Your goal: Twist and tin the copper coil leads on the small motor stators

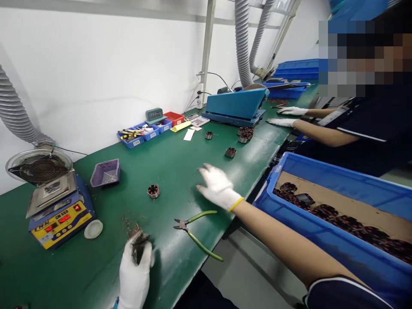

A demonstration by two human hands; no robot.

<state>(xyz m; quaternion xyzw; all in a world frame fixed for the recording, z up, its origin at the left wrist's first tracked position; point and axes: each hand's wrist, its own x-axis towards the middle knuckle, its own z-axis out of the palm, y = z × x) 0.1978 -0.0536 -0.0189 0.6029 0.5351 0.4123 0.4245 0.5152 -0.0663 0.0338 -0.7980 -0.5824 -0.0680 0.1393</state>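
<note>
My left hand [135, 270], in a white glove, is closed around a small dark wound coil part [139, 241] with loose copper wire ends sticking up. My right hand [217, 185], also gloved, lies open on the green bench mat [180, 171] with its fingers spread, holding nothing. Green-handled cutters [197, 231] lie on the mat between my hands, close to the front edge. Another coil part [153, 190] stands alone left of my right hand. Wire clippings are scattered just above my left hand.
A solder pot unit [56, 201] with a white cap [93, 228] beside it stands at left, a purple tray [105, 172] behind. More coil parts [230, 152] and small blue bins [141, 134] lie farther back. A blue crate [337, 214] of parts sits at right. A co-worker's gloved hands [286, 116] rest near a blue machine [236, 105].
</note>
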